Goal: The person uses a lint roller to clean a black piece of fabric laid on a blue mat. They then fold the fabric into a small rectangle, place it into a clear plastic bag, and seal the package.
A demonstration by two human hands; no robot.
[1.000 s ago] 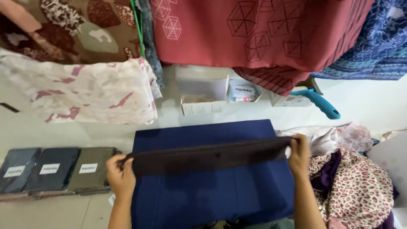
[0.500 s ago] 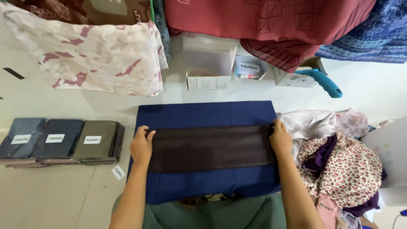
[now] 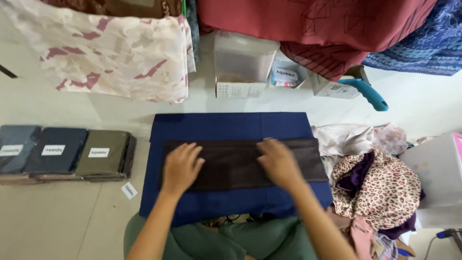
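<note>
At the far left, three folded cloths (image 3: 65, 153) in clear sleeves lie in a row on the floor (image 3: 57, 221), grey, navy and olive, each with a white label. A small white tag (image 3: 128, 190) lies on the floor just beside the olive one. Above them hangs a cream cloth with pink patches (image 3: 106, 48).

In the middle, a navy cloth (image 3: 231, 126) is spread flat on the floor, and a folded dark brown cloth (image 3: 226, 163) lies across it as a long band. The left hand (image 3: 180, 166) rests palm down on the band's left part, its grip apart, fingers spread flat and clamped on nothing. The right hand (image 3: 279, 161) presses flat on the band's right part, fingers likewise apart.

Beyond the navy cloth stand a clear plastic tub (image 3: 243, 58) and small cardboard boxes (image 3: 288, 79). Further right lies a teal handle (image 3: 368, 92), and a heap of clothes with a leopard-print piece (image 3: 380, 185) touches the navy cloth's right edge.
</note>
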